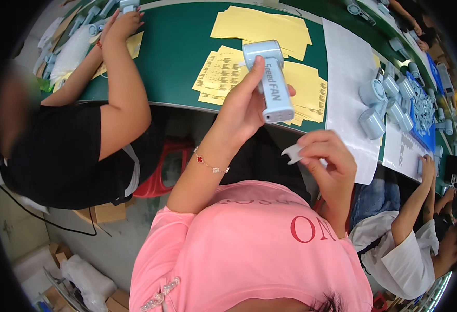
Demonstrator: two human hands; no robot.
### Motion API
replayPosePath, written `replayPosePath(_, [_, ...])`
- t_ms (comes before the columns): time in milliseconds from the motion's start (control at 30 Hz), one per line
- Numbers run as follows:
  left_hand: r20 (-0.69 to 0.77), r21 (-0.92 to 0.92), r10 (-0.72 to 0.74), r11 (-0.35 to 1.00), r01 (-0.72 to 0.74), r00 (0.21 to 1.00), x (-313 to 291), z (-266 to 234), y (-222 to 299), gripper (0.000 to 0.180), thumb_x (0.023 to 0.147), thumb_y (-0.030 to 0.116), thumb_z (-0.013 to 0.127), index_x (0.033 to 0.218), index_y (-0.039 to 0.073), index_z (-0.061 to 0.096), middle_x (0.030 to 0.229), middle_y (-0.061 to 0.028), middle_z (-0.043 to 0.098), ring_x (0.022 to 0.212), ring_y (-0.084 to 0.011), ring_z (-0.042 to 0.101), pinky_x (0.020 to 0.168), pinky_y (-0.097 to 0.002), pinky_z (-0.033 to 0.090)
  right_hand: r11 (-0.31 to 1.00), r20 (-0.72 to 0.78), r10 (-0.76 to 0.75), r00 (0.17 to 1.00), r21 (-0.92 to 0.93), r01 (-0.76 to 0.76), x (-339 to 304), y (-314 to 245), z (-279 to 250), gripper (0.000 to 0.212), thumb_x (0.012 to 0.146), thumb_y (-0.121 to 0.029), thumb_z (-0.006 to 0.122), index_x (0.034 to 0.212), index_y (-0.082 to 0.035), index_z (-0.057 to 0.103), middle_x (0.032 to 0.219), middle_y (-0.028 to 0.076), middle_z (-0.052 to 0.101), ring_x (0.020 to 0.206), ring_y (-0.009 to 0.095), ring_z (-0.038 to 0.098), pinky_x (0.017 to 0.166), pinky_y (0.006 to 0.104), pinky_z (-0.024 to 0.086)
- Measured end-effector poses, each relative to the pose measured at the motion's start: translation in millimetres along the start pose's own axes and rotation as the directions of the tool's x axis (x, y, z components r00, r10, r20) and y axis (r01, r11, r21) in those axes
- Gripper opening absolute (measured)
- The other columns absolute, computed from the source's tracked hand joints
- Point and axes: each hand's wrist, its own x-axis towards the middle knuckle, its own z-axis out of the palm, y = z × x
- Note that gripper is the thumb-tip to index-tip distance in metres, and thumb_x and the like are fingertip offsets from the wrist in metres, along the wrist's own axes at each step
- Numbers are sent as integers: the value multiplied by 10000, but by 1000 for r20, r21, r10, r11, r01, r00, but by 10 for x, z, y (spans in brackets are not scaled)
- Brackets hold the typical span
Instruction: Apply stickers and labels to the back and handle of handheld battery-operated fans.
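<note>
A light blue handheld fan (273,88) is gripped in my left hand (243,106), its round head up and away from me, its handle end toward my right. My left thumb lies along the fan's body. Lower and to the right, my right hand (331,158) pinches a small white notched piece (292,154) between thumb and fingers. The piece and the fan are apart. Behind the fan, sheets of yellow labels (223,73) lie on the green table (174,57).
More yellow sheets (262,26) lie at the back. On the right, several blue fans (372,122) stand on white sheeting (350,67) beside a blue tray (423,112) of small parts. A co-worker (62,151) sits at left, another (405,249) at right. A red stool (161,169) stands near the left co-worker.
</note>
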Motion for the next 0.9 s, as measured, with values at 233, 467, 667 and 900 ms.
replayPosePath(233, [9, -14, -7, 1000, 7, 1000, 41, -94, -10, 384, 890, 392, 487, 1052, 48, 538, 783, -102, 624, 525, -110, 582, 332, -201, 369, 937, -5, 209, 978, 289, -198, 223, -176, 244, 99, 808, 56, 581, 891, 33, 533, 870, 53, 558, 652, 56, 537, 512, 157, 435])
replayPosePath(467, [42, 25, -33, 999, 32, 999, 89, -60, 48, 392, 872, 414, 509, 1027, 54, 528, 741, -105, 622, 532, -119, 588, 354, -208, 391, 994, -155, 93, 984, 78, -82, 431, -208, 373, 126, 763, 62, 630, 862, 26, 562, 814, 50, 568, 667, 86, 575, 556, 187, 484])
replayPosePath(667, [58, 84, -3, 996, -2, 998, 75, -89, 102, 403, 868, 425, 513, 1056, 69, 507, 750, -120, 622, 553, -133, 597, 380, -227, 416, 997, -132, -33, 991, -80, 22, 464, -170, 395, 159, 714, 69, 656, 845, 14, 584, 779, 69, 586, 674, 126, 601, 589, 205, 503])
replayPosePath(900, [51, 70, 12, 997, -16, 999, 49, -62, 115, 419, 862, 431, 523, 1064, 64, 506, 766, -141, 625, 571, -136, 604, 402, -227, 435, 993, -144, -61, 988, -106, 45, 468, -178, 391, 167, 706, 86, 645, 844, 10, 589, 783, 68, 592, 665, 134, 609, 579, 210, 507])
